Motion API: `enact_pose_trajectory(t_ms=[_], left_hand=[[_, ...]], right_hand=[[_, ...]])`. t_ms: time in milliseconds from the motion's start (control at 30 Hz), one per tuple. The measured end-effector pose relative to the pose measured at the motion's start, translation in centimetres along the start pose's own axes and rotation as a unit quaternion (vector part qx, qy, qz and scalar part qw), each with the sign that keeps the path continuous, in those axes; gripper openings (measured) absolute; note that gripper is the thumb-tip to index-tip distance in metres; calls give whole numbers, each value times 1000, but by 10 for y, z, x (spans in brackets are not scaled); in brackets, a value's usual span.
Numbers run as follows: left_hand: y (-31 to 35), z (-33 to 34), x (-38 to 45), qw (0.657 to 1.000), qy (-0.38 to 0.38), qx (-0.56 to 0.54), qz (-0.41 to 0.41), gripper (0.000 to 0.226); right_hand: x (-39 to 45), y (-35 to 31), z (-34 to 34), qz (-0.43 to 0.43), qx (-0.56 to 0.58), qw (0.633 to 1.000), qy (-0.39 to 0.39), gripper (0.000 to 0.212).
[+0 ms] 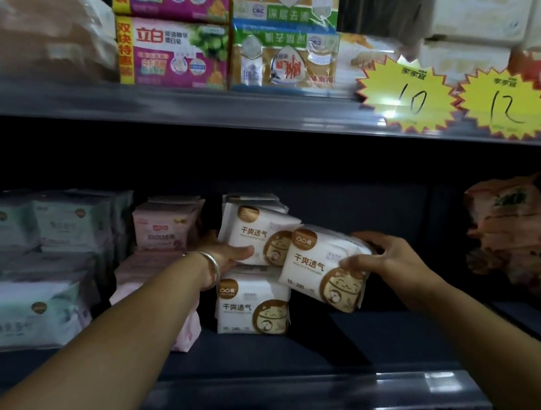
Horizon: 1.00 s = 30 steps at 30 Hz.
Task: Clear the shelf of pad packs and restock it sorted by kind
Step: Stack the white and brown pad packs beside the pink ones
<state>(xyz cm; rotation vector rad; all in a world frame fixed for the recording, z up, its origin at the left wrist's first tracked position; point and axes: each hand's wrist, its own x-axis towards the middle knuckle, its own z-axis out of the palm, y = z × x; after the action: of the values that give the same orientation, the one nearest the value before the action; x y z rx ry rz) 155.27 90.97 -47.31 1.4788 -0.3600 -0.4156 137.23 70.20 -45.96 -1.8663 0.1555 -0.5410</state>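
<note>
Right hand (386,263) grips a white cat-print pad pack (324,269), at 3 o'clock of the white stack (251,306); left hand (223,255) grips the stack's upper pack (253,233).

I saw the middle shelf (381,343) loaded left to right: a stacked pad group (24,245) far left, a second stacked group (163,227) just right of it, then the centre stack (251,306) of cat-print packs. The left hand (224,253) held the upper pack (252,236) of that stack. The right hand (387,257) gripped another pack (322,270) just right of it, off the shelf floor. Bagged goods (519,237) sat far right. Soap boxes (227,30) and two price tags (408,92) were on the shelf above.
</note>
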Motion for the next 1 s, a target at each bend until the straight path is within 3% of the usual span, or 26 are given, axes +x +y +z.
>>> enact_pose_trajectory(t_ms=[167,267,367,467,667,867,1000], left_hand=[[-5,-1,15,972,83,218,29,57],[-5,0,17,958,92,270,40,51],[-4,2,11,957,96,269,47,39],[-4,2,5,952,143,265,63,54],[-5,-7,-14,936,158,300,98,51],[-5,-3,-44,916,196,311,158,39],[-20,1,-65,902,204,326,195,32]], right_hand=[[3,4,2,-5,8,1000,-18,39],[2,4,2,-9,17,999,-31,41],[-1,3,2,-13,24,998,-52,49],[-7,-1,8,-21,26,996,-87,52],[-21,-9,20,-43,54,991,-112,50],[-33,-1,41,8,1,985,-175,45],[-27,19,63,29,-32,990,-137,51]])
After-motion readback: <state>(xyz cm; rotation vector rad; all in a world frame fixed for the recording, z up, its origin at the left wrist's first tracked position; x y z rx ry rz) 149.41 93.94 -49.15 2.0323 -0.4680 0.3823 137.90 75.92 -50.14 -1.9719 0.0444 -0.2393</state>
